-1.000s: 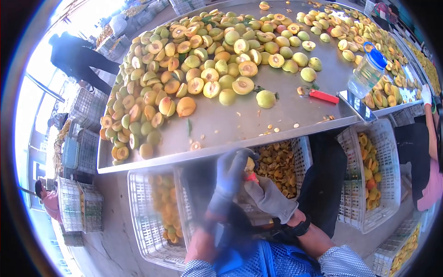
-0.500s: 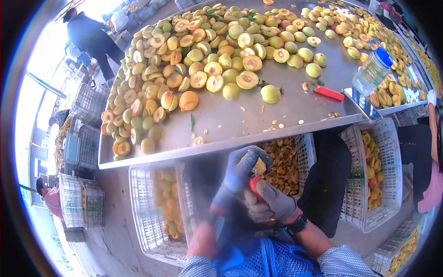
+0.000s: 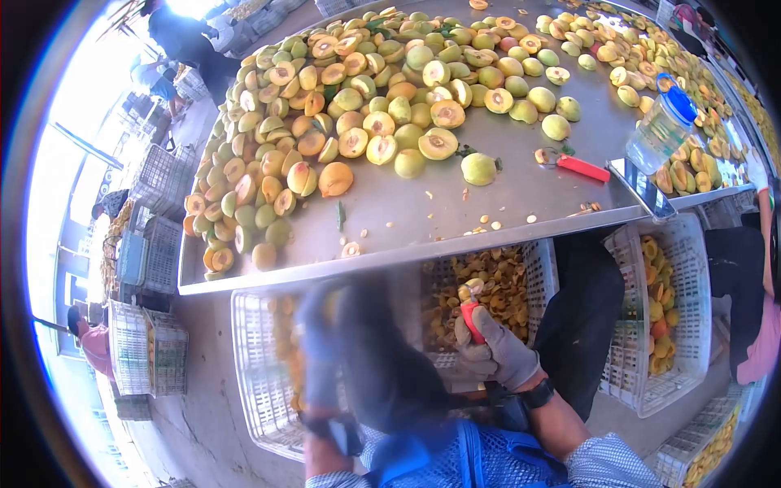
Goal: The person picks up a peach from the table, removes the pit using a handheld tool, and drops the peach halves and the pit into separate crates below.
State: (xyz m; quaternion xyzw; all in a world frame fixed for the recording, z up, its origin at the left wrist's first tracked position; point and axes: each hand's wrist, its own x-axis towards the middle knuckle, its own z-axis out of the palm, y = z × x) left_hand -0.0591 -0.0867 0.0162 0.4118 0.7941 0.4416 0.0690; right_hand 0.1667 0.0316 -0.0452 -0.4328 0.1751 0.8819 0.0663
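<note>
My right hand (image 3: pixel 500 350), in a grey glove, is wrapped round a red-handled tool (image 3: pixel 472 321) above a crate. A yellowish fruit piece or pit (image 3: pixel 470 288) shows at the tool's upper end. My left hand (image 3: pixel 321 337), also gloved, is smeared by motion over the left crate (image 3: pixel 252 374) of fruit. A yellowish patch shows near its fingers, but I cannot make out whether it is held. Just ahead, the metal table (image 3: pixel 423 220) carries a heap of whole and halved yellow-green stone fruits (image 3: pixel 350 122).
On the table are another red-handled tool (image 3: pixel 583 168), a phone (image 3: pixel 643 191) and a water bottle (image 3: pixel 661 130). A crate (image 3: pixel 543 276) of cut fruit stands below the table edge; another crate (image 3: pixel 691 325) is at right. Other people (image 3: pixel 187 41) are around, one gloved hand (image 3: pixel 757 169) at right.
My left hand has moved away from my right hand, left and down over the left crate. My right hand still holds the red-handled tool, slightly lower and further right.
</note>
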